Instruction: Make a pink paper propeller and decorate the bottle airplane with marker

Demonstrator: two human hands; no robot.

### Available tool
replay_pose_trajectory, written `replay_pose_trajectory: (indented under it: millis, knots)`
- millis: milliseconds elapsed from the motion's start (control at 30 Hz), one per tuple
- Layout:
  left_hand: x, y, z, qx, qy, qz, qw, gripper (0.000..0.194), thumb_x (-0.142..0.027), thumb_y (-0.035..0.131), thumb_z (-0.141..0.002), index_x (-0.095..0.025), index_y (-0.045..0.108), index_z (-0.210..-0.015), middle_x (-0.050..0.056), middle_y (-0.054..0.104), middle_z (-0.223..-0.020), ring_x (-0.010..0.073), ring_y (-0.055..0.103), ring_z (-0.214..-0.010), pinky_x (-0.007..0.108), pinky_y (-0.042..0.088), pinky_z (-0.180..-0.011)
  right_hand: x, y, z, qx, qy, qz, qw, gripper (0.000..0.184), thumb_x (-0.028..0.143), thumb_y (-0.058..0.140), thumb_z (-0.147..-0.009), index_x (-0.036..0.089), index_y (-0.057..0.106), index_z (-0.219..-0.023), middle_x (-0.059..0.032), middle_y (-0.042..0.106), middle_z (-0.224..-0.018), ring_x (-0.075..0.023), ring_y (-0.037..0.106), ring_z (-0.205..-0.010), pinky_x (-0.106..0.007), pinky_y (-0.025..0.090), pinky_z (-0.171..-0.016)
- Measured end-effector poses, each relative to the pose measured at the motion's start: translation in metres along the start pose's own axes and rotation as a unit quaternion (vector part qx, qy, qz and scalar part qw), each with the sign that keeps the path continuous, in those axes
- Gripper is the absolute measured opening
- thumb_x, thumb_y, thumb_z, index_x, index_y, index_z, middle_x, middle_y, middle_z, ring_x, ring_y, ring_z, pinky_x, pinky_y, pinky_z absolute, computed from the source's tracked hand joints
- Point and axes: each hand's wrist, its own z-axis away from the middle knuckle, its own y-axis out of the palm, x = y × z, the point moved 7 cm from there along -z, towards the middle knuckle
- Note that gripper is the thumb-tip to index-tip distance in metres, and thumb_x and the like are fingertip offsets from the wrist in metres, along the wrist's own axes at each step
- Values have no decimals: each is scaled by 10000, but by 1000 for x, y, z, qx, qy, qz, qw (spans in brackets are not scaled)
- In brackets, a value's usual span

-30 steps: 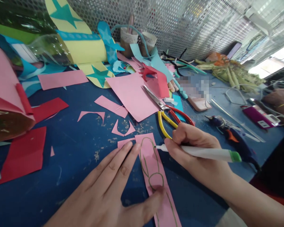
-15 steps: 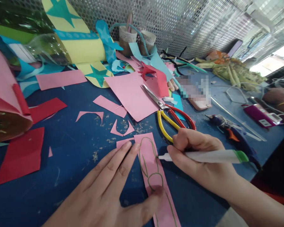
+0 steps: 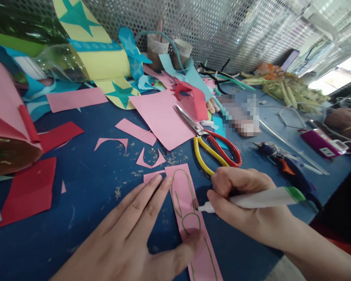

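Note:
A long pink paper strip (image 3: 183, 187) lies on the blue table, marked with green outlines of long loops and a round centre. My left hand (image 3: 134, 226) is spread flat, its fingertips at the strip's left edge and its thumb pressing on the strip below the circle. My right hand (image 3: 242, 199) is closed around a white marker (image 3: 263, 198) with a green end, its tip touching the strip's right side just above the circle. Scissors (image 3: 203, 132) with one yellow and one red handle lie just beyond my right hand.
Pink paper (image 3: 163, 117), cut scraps (image 3: 112, 142) and red pieces (image 3: 32, 191) lie around. A pink paper-covered cylinder (image 3: 8, 113) stands left. To the right are a glue gun (image 3: 289, 168), a purple box-like device (image 3: 323, 142) and another person's hand (image 3: 345, 119).
The marker tip has moved down along the strip's right side, lengthening the green line towards the circle. My right hand has lowered with it; my left hand stays in place.

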Motion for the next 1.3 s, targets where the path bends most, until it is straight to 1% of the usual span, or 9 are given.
replay_pose_trajectory:
  millis: [167,300,400,467,567,667,867,1067,1300]
  knots:
    - [-3,1,0,8,13,-10,1000,521,-410,540,-925,-375,376,-1418,76,376,-1505,291,259,-1428,384,203,-1152,-2,-1,1,5,8,-89,996,330,23,577,-761,202,366,-580,92,365,-517,-60,285,-430,-180,234,-387]
    - [0,5,5,30,3,7,1000,571,-405,541,-933,-429,295,-1447,53,300,-1551,305,220,-1440,434,294,-1121,-13,-36,-4,-196,17,-252,947,282,183,575,-885,223,459,-631,107,341,-404,-68,211,-349,-199,174,-339]
    - [2,4,6,49,28,-2,998,652,-341,600,-898,-453,273,-1451,39,288,-1558,325,213,-1440,433,349,-1087,-20,-56,-4,-299,37,-256,919,254,232,555,-937,226,505,-688,99,335,-410,-91,245,-409,-224,254,-430]
    - [2,1,4,56,48,-3,997,722,-316,656,-848,-451,281,-1451,40,277,-1563,338,209,-1439,423,362,-1075,-15,-52,-7,-250,28,-238,938,226,260,599,-924,225,520,-715,84,406,-475,-91,309,-450,-234,265,-460]
    - [1,-5,0,52,69,-5,996,736,-376,682,-812,-417,317,-1449,60,266,-1570,346,206,-1439,414,378,-1059,-3,-22,-10,-67,18,-235,970,258,280,662,-870,213,485,-695,77,440,-530,-74,330,-435,-224,241,-420]
    - [-1,-7,-1,51,77,-20,996,761,-431,677,-803,-399,297,-1461,91,236,-1576,341,180,-1446,427,374,-1057,1,9,-4,58,55,-256,963,300,277,662,-854,214,422,-685,90,412,-530,-51,325,-386,-192,224,-364]
    - [-4,-6,1,62,77,2,995,783,-560,647,-788,-416,278,-1463,83,163,-1598,336,197,-1442,453,354,-1077,-12,24,-3,86,103,-253,958,291,260,628,-868,204,419,-674,88,449,-515,-36,346,-375,-155,231,-355]
    - [-5,-6,-1,62,2,17,998,670,-389,704,-792,-462,406,-1387,6,227,-1587,331,272,-1421,458,301,-1119,-12,23,-4,84,103,-232,964,265,232,614,-862,203,430,-674,85,448,-538,-38,358,-388,-151,249,-358]
    - [-6,-9,-3,68,5,15,998,741,-325,723,-780,-449,364,-1416,38,239,-1583,331,274,-1422,458,316,-1119,-13,16,-6,60,101,-275,954,280,253,618,-873,216,422,-677,121,382,-441,-41,284,-325,-164,196,-338]
